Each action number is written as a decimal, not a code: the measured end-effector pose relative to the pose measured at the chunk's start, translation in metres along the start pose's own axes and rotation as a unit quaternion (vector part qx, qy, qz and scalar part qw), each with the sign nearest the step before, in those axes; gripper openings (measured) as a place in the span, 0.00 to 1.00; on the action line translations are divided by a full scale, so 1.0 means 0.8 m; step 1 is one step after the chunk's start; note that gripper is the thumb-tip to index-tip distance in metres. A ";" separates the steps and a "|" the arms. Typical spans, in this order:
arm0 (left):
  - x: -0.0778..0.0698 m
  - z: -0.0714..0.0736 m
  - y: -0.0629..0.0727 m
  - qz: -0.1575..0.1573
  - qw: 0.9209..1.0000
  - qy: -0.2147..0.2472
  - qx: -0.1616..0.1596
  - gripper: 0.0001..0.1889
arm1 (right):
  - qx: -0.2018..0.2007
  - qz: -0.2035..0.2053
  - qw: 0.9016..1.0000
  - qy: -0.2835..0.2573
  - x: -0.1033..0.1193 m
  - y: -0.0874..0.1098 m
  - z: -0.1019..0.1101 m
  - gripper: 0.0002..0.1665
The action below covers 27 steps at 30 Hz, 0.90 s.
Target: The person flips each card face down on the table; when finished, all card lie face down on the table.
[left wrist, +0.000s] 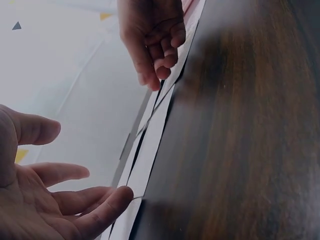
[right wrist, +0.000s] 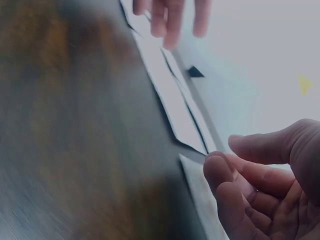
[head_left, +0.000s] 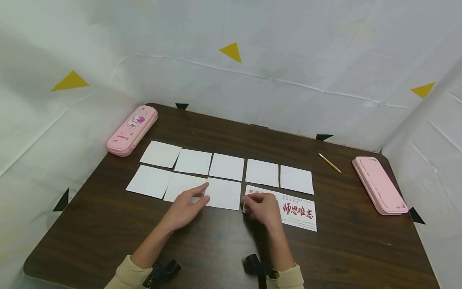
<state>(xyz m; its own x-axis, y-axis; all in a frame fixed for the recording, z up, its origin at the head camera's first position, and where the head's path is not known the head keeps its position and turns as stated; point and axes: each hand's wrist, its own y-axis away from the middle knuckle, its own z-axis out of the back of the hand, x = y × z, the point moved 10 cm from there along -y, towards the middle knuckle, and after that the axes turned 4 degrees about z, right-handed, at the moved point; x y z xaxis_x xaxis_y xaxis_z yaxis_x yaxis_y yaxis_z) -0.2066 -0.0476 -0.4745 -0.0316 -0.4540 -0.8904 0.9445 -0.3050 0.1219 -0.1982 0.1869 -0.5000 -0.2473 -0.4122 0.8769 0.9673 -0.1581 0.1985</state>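
My left hand (head_left: 184, 210) hovers over the near row of blank white cards, thumb and fingers spread, with nothing between them. Its fingertips are by the edge between the middle card and a blank card (head_left: 223, 194) to its right. My right hand (head_left: 265, 208) is over the left part of the red-lettered printed paper (head_left: 298, 212), partly hiding it. In the right wrist view, the right fingers (right wrist: 230, 200) curl loosely and the thumb is apart from them, with nothing held. A far row of blank cards, including one card (head_left: 226, 166), lies behind both hands.
A pink pencil case with a cartoon animal (head_left: 131, 130) lies at the back left. On the right are a yellow pencil (head_left: 329, 162) and a second pink case (head_left: 379, 185). White sheeting (head_left: 288, 48) encloses the dark wooden table (head_left: 346, 249) at the back and sides.
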 end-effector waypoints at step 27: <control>-0.047 -0.134 -0.041 0.050 0.946 0.228 0.227 0.35 | -0.104 -0.083 0.990 0.045 -0.049 0.015 0.124 0.18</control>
<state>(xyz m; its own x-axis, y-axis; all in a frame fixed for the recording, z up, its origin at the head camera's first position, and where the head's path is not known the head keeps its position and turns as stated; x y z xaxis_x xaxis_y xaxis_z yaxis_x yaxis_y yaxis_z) -0.2013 0.0689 -0.4917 0.2922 -0.1239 -0.9483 0.6950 -0.6536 0.2995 -0.1712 0.2904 -0.4885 -0.4142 -0.4412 0.7961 0.8827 -0.4080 0.2332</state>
